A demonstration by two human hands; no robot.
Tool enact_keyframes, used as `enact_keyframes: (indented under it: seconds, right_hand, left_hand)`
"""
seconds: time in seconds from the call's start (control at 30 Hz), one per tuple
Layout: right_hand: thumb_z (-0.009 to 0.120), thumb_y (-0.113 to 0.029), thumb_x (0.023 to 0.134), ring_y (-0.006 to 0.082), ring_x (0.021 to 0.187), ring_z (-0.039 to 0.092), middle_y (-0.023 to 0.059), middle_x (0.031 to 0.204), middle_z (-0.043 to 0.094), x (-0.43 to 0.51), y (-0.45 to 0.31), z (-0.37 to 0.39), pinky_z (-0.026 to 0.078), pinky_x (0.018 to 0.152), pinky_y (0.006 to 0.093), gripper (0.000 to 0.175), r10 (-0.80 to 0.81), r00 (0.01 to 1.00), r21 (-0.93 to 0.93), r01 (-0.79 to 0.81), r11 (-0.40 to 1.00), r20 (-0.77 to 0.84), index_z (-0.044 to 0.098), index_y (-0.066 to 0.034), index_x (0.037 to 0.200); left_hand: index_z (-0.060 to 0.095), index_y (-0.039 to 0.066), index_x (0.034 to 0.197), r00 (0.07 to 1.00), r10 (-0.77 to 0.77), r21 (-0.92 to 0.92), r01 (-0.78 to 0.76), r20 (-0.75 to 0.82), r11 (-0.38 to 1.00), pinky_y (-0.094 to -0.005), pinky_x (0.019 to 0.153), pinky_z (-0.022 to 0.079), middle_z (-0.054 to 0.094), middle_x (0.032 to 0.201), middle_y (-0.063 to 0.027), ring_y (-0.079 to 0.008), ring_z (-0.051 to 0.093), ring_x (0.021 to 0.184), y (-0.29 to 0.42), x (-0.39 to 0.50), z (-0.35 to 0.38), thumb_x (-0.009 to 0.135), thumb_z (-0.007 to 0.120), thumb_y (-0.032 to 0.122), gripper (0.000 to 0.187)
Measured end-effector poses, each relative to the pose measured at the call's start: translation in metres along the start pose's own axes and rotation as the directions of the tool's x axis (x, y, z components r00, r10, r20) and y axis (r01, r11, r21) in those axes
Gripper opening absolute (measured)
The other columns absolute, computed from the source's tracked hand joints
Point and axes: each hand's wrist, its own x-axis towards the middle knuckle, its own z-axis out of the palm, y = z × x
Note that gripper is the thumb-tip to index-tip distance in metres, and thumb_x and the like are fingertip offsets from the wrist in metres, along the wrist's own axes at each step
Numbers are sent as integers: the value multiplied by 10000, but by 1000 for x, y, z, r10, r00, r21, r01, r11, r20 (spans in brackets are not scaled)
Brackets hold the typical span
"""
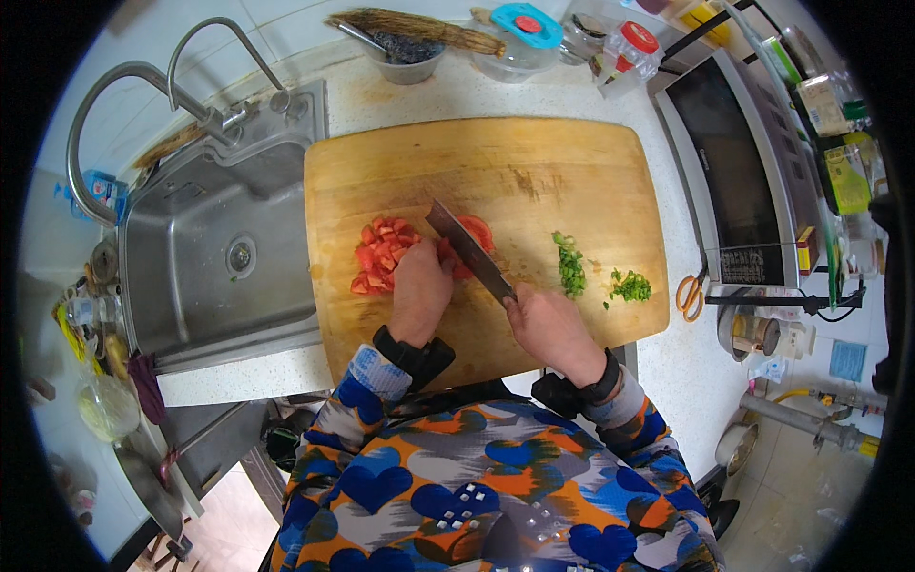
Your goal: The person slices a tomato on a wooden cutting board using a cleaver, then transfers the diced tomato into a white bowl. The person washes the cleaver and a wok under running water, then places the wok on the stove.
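Observation:
My right hand grips the handle of a Chinese cleaver, its blade slanting up and left over the wooden cutting board. Along the blade's left side, my left hand has its fingers curled on a piece of tomato; the fingertips are partly hidden. A pile of diced tomato lies just left of that hand. Beyond the blade to the right rests a cut tomato section, partly covered by the cleaver. Two small heaps of chopped green vegetable, one longer and one rounder, are on the board's right side.
A steel sink with a curved faucet adjoins the board on the left. Orange-handled scissors lie right of the board, near a microwave. Behind stand a bowl with a straw brush, and a lidded container.

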Motion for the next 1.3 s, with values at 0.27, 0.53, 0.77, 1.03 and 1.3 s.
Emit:
enact_keyframes:
  seconds: [0.27, 0.53, 0.77, 1.03, 1.3]
  right_hand:
    - [491, -179, 846, 394, 648, 590, 202, 670, 597, 14, -1, 22, 462, 574, 488, 175, -45, 995, -22, 44, 999, -85, 537, -19, 794]
    - [508, -203, 850, 391, 605, 577, 202, 626, 574, 5, 8, 26, 443, 532, 492, 177, -95, 961, 103, 125, 987, -261, 525, -38, 789]
    - [524, -216, 862, 400, 582, 559, 196, 600, 558, -18, 25, 19, 440, 526, 490, 184, 81, 931, 221, -1, 975, -355, 537, -45, 794]
    - [527, -216, 864, 425, 614, 556, 219, 629, 568, -36, 36, 28, 434, 567, 507, 223, 212, 903, 304, -97, 948, -373, 558, -19, 763]
    - [522, -212, 868, 430, 641, 562, 230, 650, 574, -46, 33, 38, 437, 582, 509, 224, 253, 904, 335, -133, 933, -346, 560, -15, 768]
  left_hand:
    - [573, -35, 846, 998, 62, 21, -63, 24, 998, -454, 684, 477, 608, 810, -234, -396, 591, 794, 0, 0, 3, 783, 592, 127, 175]
    - [572, -25, 947, 992, 106, 120, -113, 66, 986, -443, 713, 470, 594, 871, -236, -397, 574, 844, 6, -2, -7, 728, 630, 93, 256]
    - [528, 10, 1114, 858, 480, 305, -514, 185, 802, -418, 835, 442, 500, 1115, -204, -383, 500, 1006, 19, 7, -26, 661, 654, 48, 472]
    - [547, 92, 1113, 563, 638, 244, -818, 525, 521, -408, 860, 428, 480, 1171, -155, -353, 476, 1032, 17, 44, -10, 631, 658, 73, 495]
    - [568, 100, 1071, 556, 558, 251, -810, 616, 530, -390, 826, 455, 509, 1060, -113, -336, 496, 966, 15, 49, -10, 608, 677, 88, 476]
